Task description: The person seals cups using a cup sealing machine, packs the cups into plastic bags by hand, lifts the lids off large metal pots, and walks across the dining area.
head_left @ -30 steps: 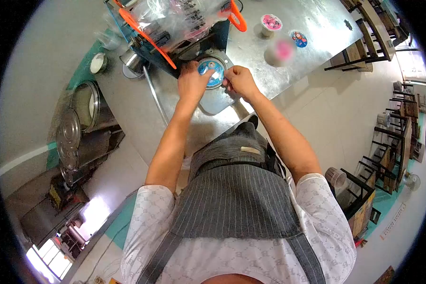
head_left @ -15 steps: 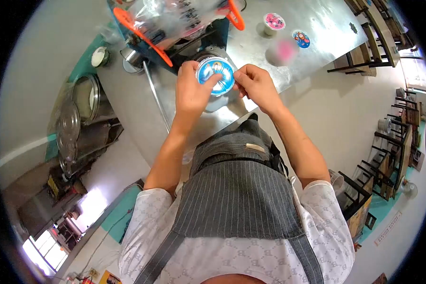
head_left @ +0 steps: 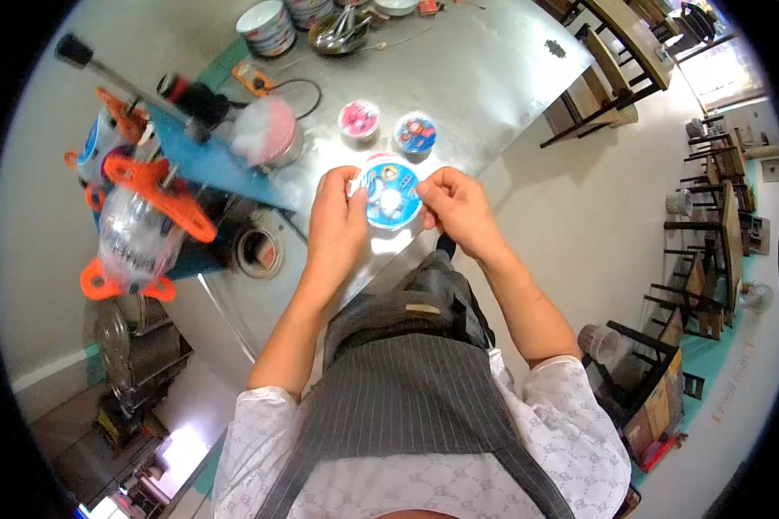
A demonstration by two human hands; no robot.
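A cup with a blue printed film lid (head_left: 393,197) is held between my two hands above the metal table. My left hand (head_left: 334,223) grips its left side, thumb along the rim. My right hand (head_left: 460,209) pinches the opposite edge of the rim. Just behind it, a pink-topped cup (head_left: 379,157) shows only as a sliver. Farther back stand a cup with a pink printed lid (head_left: 358,119) and another with a blue and red lid (head_left: 416,134).
To my left stands a blue machine (head_left: 225,164) with orange knobs (head_left: 166,201), a clear film roll (head_left: 138,238) and a round opening (head_left: 258,252). Stacked bowls (head_left: 266,26) and a metal bowl of utensils (head_left: 339,33) sit at the back of the table (head_left: 467,60). Wooden tables (head_left: 623,35) stand beyond.
The view has swung to the right. Both hands have brought the blue-lidded cup from in front of the machine to beside the other cups, still holding it.
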